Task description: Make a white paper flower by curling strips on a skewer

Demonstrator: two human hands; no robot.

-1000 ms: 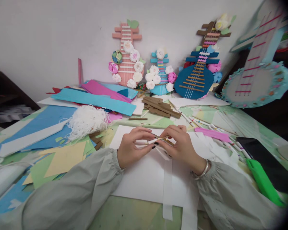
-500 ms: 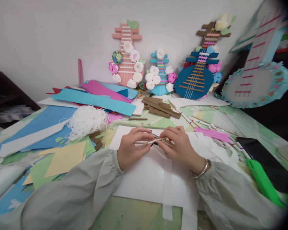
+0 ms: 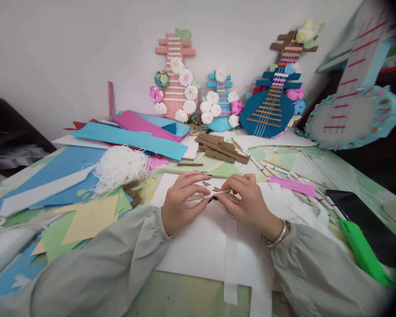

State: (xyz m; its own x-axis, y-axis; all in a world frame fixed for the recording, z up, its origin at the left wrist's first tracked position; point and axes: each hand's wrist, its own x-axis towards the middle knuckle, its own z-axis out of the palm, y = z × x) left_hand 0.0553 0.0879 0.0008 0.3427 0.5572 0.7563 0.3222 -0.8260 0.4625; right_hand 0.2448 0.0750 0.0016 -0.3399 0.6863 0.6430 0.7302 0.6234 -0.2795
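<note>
My left hand (image 3: pixel 186 198) and my right hand (image 3: pixel 244 198) meet above a large white sheet (image 3: pixel 191 251). The right fingers pinch a thin pale stick (image 3: pixel 223 191). Thumb and fingertips of the left hand come together near the stick's left end; what they hold, if anything, is too small to name. Beneath the right fingers lies a small dark and gold item, partly hidden. A white paper strip (image 3: pixel 231 264) hangs down over the sheet's front edge.
White string (image 3: pixel 120 169) is heaped at the left near a cyan strip (image 3: pixel 132 140). Brown strips (image 3: pixel 221 147) lie behind the hands. A black phone (image 3: pixel 363 220) and green cutter (image 3: pixel 364 251) are at the right. Paper lutes (image 3: pixel 267 110) lean on the wall.
The left fingers have spread slightly and shifted off the stick. The right hand keeps its pinch in nearly the same place.
</note>
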